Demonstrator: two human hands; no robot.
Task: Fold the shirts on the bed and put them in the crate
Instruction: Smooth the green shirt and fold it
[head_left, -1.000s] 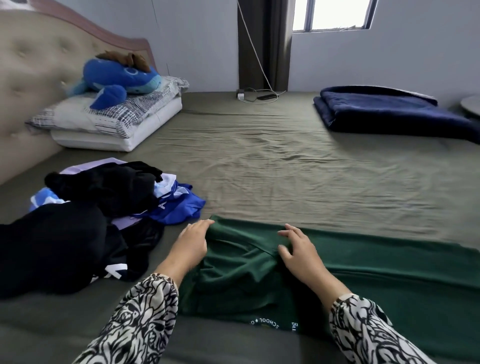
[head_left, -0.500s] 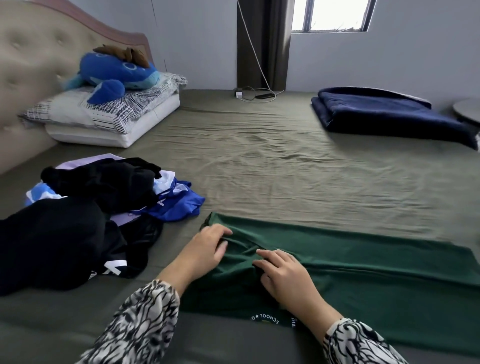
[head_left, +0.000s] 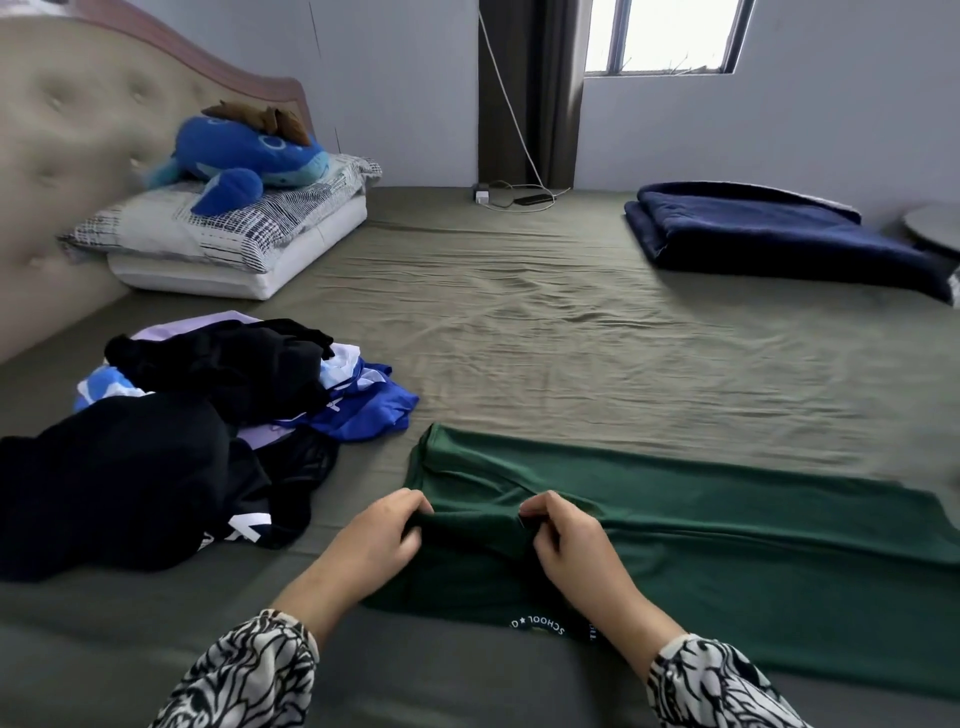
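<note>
A dark green shirt (head_left: 727, 551) with white "SCHOOL" lettering lies spread along the near edge of the bed, stretching to the right. My left hand (head_left: 374, 545) pinches a raised fold of its left end, fingers curled into the cloth. A short way to the right, my right hand (head_left: 571, 545) grips the same fold. A loose pile of unfolded shirts (head_left: 197, 415) in black, blue, white and lilac sits to the left. No crate is in view.
The olive bed sheet (head_left: 545, 332) stretches far ahead. Two pillows (head_left: 228, 244) with a blue plush toy (head_left: 244, 156) lie by the headboard at back left. A folded navy blanket (head_left: 779, 234) lies at back right; a charger and phone (head_left: 519, 200) rest by the wall.
Both hands went from resting flat on the green shirt to pinching its cloth, and have drawn nearer to me, pulling up a fold at the shirt's left end.
</note>
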